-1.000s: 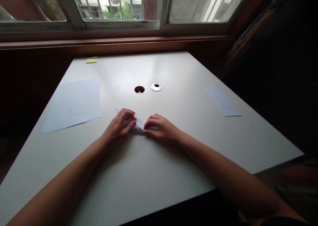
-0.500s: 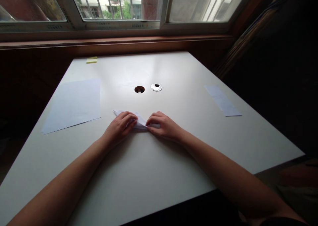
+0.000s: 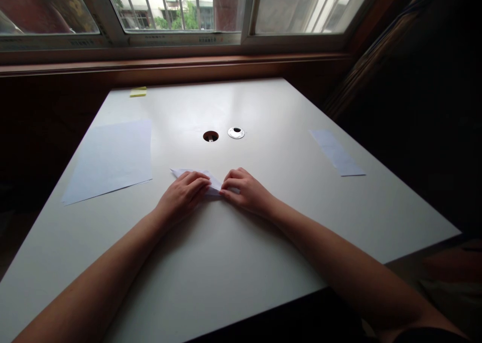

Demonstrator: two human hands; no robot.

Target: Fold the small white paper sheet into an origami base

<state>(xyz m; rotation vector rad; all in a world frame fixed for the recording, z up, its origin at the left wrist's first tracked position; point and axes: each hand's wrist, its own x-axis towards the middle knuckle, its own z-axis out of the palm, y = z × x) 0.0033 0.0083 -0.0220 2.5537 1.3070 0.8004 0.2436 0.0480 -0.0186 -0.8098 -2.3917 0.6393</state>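
Note:
A folded sheet of white paper [image 3: 214, 183] lies near the middle of the white table [image 3: 226, 262], partly covered by both hands. One pointed corner sticks out beyond my left hand [image 3: 187, 190], whose curled fingers press and grip the paper from the left. On the other side, my right hand [image 3: 243, 190] pinches the paper's near edge between thumb and fingers. Part of the paper shows under the right palm. Most of the folds are hidden beneath the fingers.
Larger white paper sheets [image 3: 113, 157] lie at the left, and a narrow paper strip [image 3: 337, 152] at the right. A yellow sticky-note pad [image 3: 138, 92] sits at the far left corner. Behind the hands are a round table hole [image 3: 211, 136] and its metallic cover [image 3: 236, 132]. A window stands beyond.
My left fingers have shifted slightly right over the paper, and my right hand has edged left, narrowing the gap between them. Both hands keep hold of the paper. The view has moved very slightly.

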